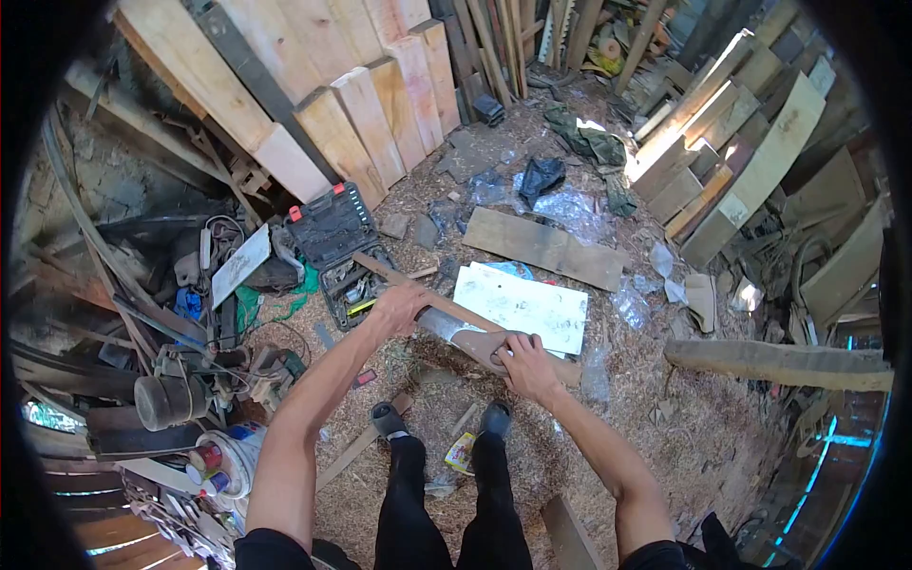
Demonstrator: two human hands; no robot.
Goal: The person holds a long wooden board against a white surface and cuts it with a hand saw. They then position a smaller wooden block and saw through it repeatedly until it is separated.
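Observation:
A long, narrow wooden board (pixel 382 270) runs slantwise in front of me, from the toolbox down towards my right. My left hand (pixel 399 309) is closed over it, fingers wrapped round its edge. Alongside lies what looks like a hand saw, its broad blade (pixel 445 324) grey at one end and brownish at the other. My right hand (pixel 528 368) grips its dark handle end; the palm side is hidden. White, stained sheets (pixel 522 306) lie on the ground just beyond the board.
An open black toolbox (pixel 334 224) stands at the left. A wide plank (pixel 546 249) lies beyond the sheets, near clear plastic wrap (pixel 579 217). Light boards (pixel 370 123) lean at the back. A beam (pixel 774 364) juts in from the right. Wood shavings cover the ground around my feet.

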